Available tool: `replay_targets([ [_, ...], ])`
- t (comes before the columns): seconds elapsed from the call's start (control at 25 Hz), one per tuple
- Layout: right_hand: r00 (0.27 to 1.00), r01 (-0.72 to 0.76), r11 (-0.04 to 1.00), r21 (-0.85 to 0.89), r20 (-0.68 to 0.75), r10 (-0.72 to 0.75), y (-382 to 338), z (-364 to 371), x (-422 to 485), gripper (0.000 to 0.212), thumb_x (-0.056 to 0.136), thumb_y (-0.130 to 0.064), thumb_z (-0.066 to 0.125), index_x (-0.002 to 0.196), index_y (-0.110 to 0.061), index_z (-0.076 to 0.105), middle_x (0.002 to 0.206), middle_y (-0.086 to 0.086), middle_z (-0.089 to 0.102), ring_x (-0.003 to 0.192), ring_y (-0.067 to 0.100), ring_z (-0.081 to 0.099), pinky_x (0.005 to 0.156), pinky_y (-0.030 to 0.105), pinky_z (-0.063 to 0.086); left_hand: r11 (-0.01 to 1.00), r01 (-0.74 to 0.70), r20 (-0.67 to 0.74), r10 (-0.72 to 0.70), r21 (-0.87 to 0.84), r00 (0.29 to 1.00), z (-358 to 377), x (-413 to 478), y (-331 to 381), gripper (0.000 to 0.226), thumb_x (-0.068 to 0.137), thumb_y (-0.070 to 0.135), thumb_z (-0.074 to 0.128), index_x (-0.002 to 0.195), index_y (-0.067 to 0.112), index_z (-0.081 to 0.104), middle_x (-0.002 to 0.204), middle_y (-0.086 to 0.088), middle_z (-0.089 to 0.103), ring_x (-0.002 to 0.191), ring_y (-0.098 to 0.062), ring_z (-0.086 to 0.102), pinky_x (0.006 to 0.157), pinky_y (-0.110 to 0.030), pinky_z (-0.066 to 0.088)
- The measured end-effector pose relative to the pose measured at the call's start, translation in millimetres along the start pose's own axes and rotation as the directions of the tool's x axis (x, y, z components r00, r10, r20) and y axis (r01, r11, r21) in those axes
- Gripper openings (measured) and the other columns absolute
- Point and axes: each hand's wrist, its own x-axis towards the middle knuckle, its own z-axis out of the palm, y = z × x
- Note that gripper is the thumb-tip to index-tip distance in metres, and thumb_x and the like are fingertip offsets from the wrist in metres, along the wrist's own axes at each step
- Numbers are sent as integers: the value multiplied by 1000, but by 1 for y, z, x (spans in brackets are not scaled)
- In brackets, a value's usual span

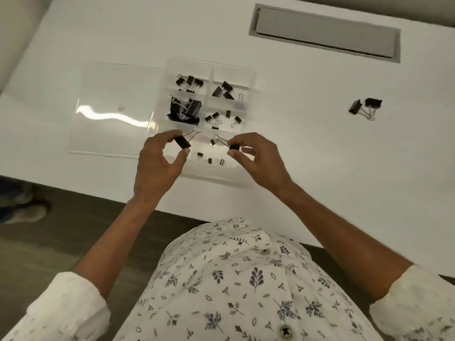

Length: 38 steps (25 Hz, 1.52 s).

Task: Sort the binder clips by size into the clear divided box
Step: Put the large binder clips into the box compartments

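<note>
The clear divided box (248, 77) lies open on the white table, its compartments holding black binder clips grouped by size. My left hand (157, 163) pinches a medium black binder clip (183, 142) above the box's near left part. My right hand (258, 158) pinches a smaller black binder clip (232, 146) by its body, wire handles pointing left, over the near right part. Two large loose binder clips (365, 107) lie on the table to the right, apart from the box.
The box's clear lid (110, 107) lies flat to the left of the box. A grey recessed cable flap (325, 33) sits at the far right of the table. The table's near edge runs just below my hands; someone's shoes (22, 205) stand on the floor at left.
</note>
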Motion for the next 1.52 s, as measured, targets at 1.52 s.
replay_targets([
  [1.52,906,-391,731,-558,-371,202,179,-256,-13,51,100,-5,48,150,-13,45,162,9,37,146,30,37,116,42,39,822,-570,600,448,16,663,255,86,156,53,99,24,60,149,13,48,158,-5,45,146,-23,41,117,-40,39],
])
